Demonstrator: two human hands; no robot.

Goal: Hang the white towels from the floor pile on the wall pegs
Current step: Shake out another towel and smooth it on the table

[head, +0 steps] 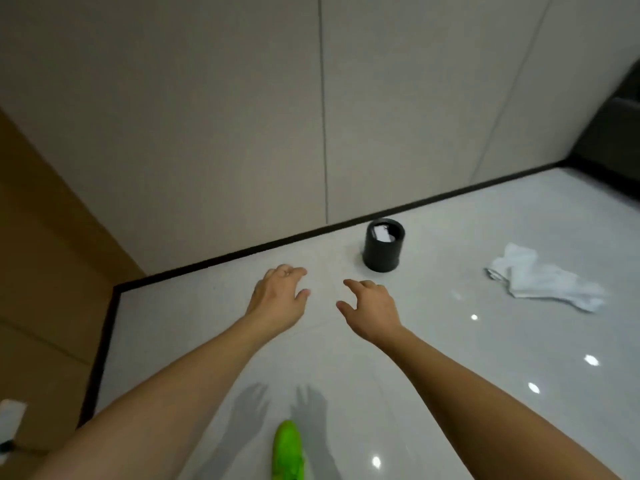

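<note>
Reaching forward over the pale floor point(450, 341), we hold both hands out empty: our left hand point(278, 299) and right hand point(370, 311) hover side by side, fingers loosely spread and gripping nothing, probably readied for a pickup. The white towels point(543, 282) lie crumpled on the floor well off to the right of our right hand, beyond a small black bin point(381, 251) just ahead of it. No wall pegs show, so we judge hanging hasn't begun.

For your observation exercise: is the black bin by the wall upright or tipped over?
Upright. The black bin stands on its base on the floor, open top up, something white inside.
</note>
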